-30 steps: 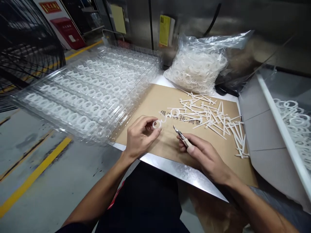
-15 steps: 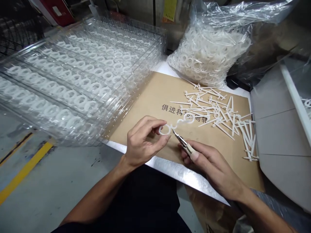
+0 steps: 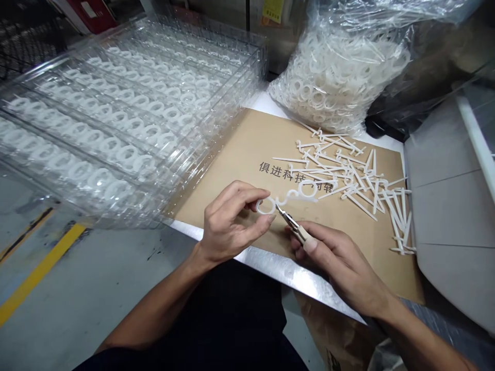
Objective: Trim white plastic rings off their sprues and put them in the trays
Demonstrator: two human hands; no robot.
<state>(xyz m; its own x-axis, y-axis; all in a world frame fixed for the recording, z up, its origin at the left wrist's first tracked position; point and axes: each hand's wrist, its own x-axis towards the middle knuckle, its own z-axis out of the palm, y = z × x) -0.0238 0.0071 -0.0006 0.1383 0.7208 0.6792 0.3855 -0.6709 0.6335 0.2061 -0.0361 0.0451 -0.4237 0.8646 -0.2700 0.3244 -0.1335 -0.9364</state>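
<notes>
Between thumb and fingers, my left hand (image 3: 234,221) pinches one ring of a white plastic moulding (image 3: 293,196); a curved runner joins that ring to a second ring on the right. In my right hand (image 3: 336,257) is a pair of nippers (image 3: 292,222) with pale handles, its tip touching or very close to the edge of the held ring. Whether the jaws have closed on the plastic I cannot tell. Under both hands lies a brown cardboard sheet (image 3: 224,178) with printed characters. Several white plastic sprues (image 3: 348,175) are scattered over its right half.
Clear plastic trays (image 3: 232,121) with rows of white rings stand on the left. A clear bag (image 3: 332,82) full of white rings sits at the back. A grey-white box (image 3: 448,206) borders the right side. The metal table edge (image 3: 294,270) runs close to my body.
My right hand has brought the nippers up to the held ring, beside the runner. The view has shifted downward and closer. My left hand keeps its pinch on the moulding.
</notes>
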